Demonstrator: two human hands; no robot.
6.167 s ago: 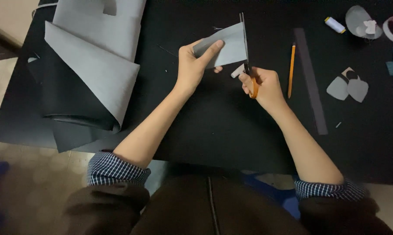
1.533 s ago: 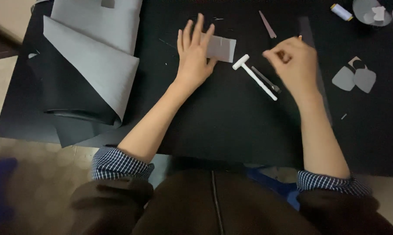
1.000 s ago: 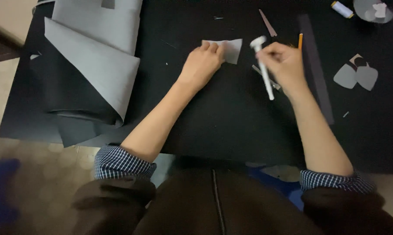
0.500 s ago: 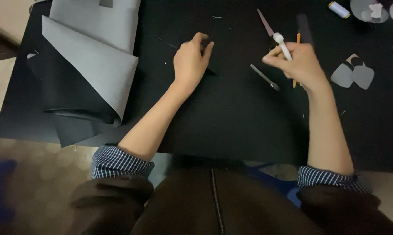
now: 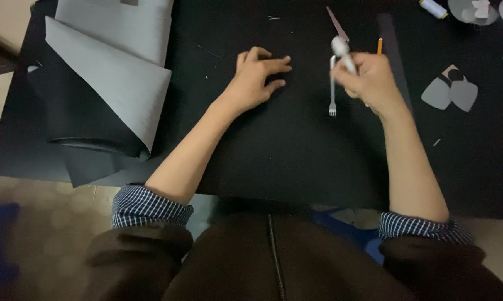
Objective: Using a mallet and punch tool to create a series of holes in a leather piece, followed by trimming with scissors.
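Head view, left hand: the left hand (image 5: pixel 257 75) lies palm down on the black table mat (image 5: pixel 285 150), fingers curled and pressing the surface; whether anything lies under it, I cannot tell.
Head view, right hand: the right hand (image 5: pixel 368 78) is closed around a small white plastic mallet (image 5: pixel 342 51), whose rounded head sticks up past the knuckles.
Pronged tool: a slim grey metal pronged chisel (image 5: pixel 332 89) hangs upright from the same fist, teeth pointing down toward the mat, just left of the palm.
Open room: between the two hands and toward the near edge of the mat the black surface gives wide space to move.
Left edge: a large folded sheet of grey and black leather (image 5: pixel 104 89) covers the mat's left side, well apart from the left hand.
Far edge: a thin pointed grey offcut (image 5: pixel 337 23) and an orange pencil (image 5: pixel 379 45) lie just beyond the right hand, beside a long dark strip (image 5: pixel 393 56).
Right edge: two rounded grey cut pieces (image 5: pixel 449 92) lie near the right wrist; a white thread spool (image 5: pixel 432 8) sits at the far corner.
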